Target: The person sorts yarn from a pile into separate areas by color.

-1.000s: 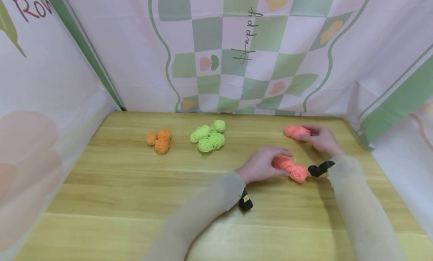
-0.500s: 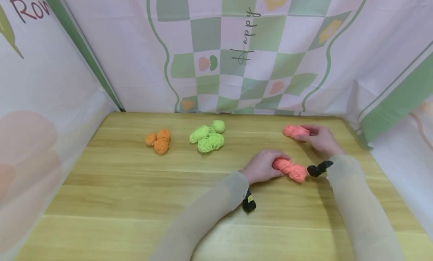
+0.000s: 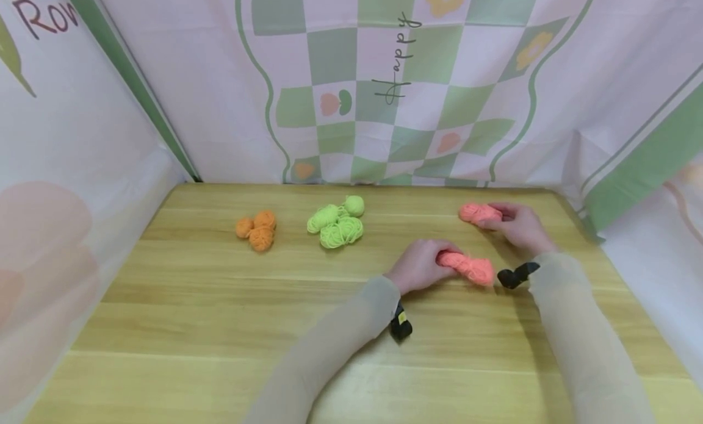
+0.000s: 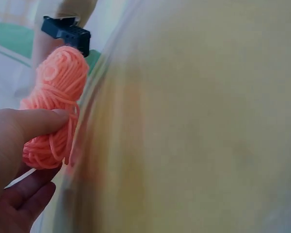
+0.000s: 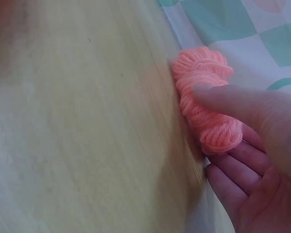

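Note:
Between the thumb and fingers of my left hand (image 3: 420, 265) is a coral skein of yarn (image 3: 471, 269), gripped at its left end. The left wrist view shows the thumb laid across the middle of this skein (image 4: 58, 92), which is bound round its waist. Farther back on the right, my right hand (image 3: 520, 227) holds a second coral skein (image 3: 476, 213) by its right end. In the right wrist view the thumb presses on that skein (image 5: 203, 109), with the fingers behind and below it.
Three orange yarn balls (image 3: 262, 236) touch one another at the back left of the wooden table (image 3: 219, 332). Right of them lies a cluster of lime-green yarn (image 3: 342, 232), two skeins and a ball. A patterned cloth (image 3: 379, 137) hangs along the table's back edge.
My left hand has closed round the nearer coral skein and shifted it slightly left and up in the head view. My right hand and its skein have stayed nearly still.

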`<state>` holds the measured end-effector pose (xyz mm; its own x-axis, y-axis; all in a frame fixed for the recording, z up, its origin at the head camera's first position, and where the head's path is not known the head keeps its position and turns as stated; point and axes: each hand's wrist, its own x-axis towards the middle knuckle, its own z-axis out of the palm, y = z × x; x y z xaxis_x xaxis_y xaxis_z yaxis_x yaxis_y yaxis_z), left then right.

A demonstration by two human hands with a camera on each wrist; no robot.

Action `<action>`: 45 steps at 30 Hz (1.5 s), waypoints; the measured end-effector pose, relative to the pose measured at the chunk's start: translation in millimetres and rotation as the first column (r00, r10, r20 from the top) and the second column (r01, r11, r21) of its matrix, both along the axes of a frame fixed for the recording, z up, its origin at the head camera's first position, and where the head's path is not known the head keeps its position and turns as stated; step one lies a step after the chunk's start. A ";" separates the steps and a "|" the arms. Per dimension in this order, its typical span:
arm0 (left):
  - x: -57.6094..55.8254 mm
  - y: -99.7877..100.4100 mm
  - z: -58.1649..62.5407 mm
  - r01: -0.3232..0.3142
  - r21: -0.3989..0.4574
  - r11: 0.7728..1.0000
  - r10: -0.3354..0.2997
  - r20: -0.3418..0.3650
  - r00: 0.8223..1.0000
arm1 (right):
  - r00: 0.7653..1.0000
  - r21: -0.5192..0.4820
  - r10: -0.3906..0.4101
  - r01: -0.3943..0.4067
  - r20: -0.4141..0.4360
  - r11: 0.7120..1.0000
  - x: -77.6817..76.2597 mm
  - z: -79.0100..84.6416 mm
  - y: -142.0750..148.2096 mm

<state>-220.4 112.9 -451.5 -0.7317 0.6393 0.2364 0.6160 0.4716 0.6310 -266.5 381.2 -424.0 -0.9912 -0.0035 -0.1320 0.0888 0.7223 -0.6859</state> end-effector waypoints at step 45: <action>-71.3 -43.2 -8.0 -0.410 0.235 0.881 0.374 0.186 0.909 | 1.000 -0.065 0.007 -0.009 -0.030 0.998 7.1 0.8 -1.3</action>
